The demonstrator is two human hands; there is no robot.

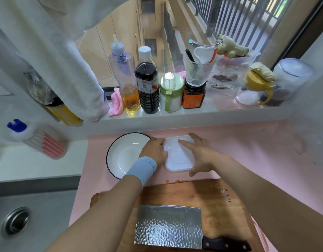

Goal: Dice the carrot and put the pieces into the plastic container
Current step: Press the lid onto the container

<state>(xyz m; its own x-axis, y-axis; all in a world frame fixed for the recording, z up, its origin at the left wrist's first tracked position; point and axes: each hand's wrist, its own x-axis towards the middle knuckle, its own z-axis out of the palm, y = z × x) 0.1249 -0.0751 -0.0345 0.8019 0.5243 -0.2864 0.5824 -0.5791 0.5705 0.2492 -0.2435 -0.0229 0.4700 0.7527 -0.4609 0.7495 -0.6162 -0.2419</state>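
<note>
Indoors, a pink table (266, 142) runs beside a steel sink (39, 206), under a windowsill (175, 115) crowded with an oil bottle (129, 95), a dark sauce bottle (148, 84), jars and ginger (231, 46). A wooden cutting board (211, 197) lies nearest, with a hammered cleaver (168, 226) flat on it, handle to the right.

Both arms reach forward over the board. The left hand (153, 150), with a pale blue wristband (144, 167), curls its fingers (162, 142) against the left edge of the lidded plastic container (177, 160). The right hand (200, 155) lies on the lid with fingers spread, thumb at the near right corner.

The container sits on the table just past the board, beside a dark-rimmed white plate (120, 155), its long axis pointing away from the person. A few orange carrot bits (167, 181) lie by the board's far edge; the lid hides what is inside.
</note>
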